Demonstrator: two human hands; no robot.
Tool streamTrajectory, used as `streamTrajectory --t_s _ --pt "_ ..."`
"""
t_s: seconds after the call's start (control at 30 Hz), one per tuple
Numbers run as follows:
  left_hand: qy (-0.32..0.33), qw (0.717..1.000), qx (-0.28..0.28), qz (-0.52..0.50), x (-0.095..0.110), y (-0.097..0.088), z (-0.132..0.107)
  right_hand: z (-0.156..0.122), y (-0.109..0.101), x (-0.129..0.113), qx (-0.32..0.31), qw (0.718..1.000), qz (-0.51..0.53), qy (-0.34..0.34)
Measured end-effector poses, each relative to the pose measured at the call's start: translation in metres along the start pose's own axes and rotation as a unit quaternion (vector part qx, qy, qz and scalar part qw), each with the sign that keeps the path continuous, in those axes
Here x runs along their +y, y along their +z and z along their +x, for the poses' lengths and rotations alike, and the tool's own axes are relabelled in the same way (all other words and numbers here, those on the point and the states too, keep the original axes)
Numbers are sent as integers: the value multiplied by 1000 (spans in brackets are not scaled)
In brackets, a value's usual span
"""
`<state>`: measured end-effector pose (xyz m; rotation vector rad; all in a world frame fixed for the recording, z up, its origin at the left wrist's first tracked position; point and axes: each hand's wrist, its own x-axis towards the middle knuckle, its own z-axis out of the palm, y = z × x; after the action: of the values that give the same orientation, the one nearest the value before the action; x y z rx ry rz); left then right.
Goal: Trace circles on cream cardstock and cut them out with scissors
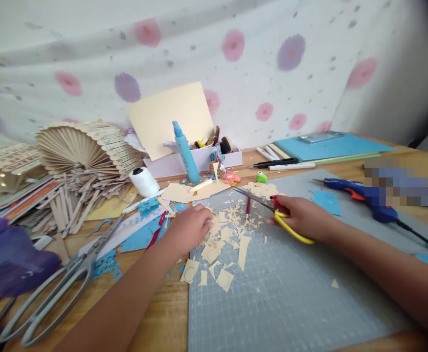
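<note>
My right hand (296, 215) grips a pair of scissors (283, 222) by their yellow handles. Their dark blades point to the far left, above cream paper scraps (232, 220). My left hand (193, 225) rests with curled fingers at the scraps' left side, by the edge of the grey cutting mat (272, 293). What lies in its fingers, if anything, is hidden. Between the hands a dark red pencil (248, 209) lies among the scraps. A few square scraps nearer me bear drawn circles. Small cream cut pieces (261, 189) are heaped beyond the scissors.
Large grey-handled scissors (57, 288) and a stack of wooden sticks (78, 195) lie left. A thread spool (144, 183), blue bottle (186, 154) and white box (162, 164) stand behind. At right are a blue glue gun (360, 195) with a cord and a blue sheet (334, 145).
</note>
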<state>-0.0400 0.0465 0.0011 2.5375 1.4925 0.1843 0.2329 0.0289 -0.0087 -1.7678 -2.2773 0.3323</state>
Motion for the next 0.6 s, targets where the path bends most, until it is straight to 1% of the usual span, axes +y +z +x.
streamTrajectory --t_s 0.17,0.33,0.43,0.6 --pt "6 1000 -3 9 -3 3 4 -1 2 -4 -3 1000 -4 -5" --pt "9 1000 -5 12 -9 6 5 -1 2 -8 -28 999 -35 -13" --pt "15 1000 -5 5 -13 6 4 0 3 -9 -39 998 -52 -11" --pt "19 1000 -1 -22 -14 7 4 3 7 -7 -38 997 -65 -13"
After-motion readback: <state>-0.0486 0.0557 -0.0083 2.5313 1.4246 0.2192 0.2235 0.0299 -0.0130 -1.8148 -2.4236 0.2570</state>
